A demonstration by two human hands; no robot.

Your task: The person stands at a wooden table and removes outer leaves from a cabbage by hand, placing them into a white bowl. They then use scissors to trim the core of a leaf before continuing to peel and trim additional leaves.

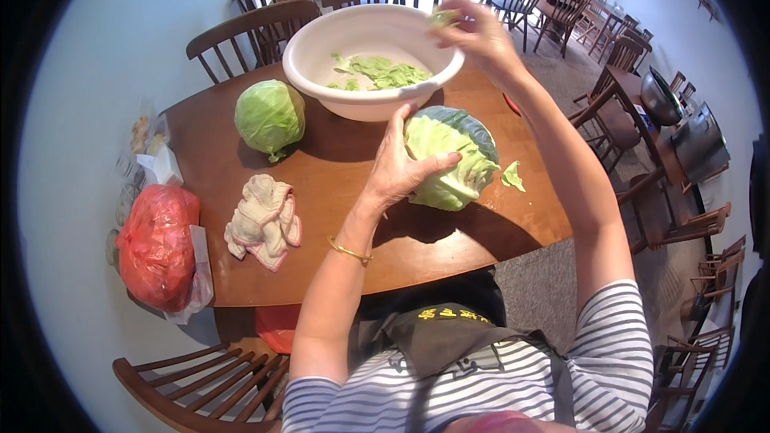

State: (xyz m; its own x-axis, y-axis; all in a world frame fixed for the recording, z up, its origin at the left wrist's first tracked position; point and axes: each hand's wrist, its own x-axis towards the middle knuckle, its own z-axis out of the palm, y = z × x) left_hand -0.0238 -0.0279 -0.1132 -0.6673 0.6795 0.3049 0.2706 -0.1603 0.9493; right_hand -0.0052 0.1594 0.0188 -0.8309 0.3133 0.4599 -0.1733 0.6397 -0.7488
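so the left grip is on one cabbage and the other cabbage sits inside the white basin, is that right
Not quite: the other cabbage sits on the table, to the left of the white basin, as the head view shows. The left grip is indeed on one cabbage.

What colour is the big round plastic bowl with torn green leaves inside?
The big round plastic bowl is white; it shows best in the head view, the only one.
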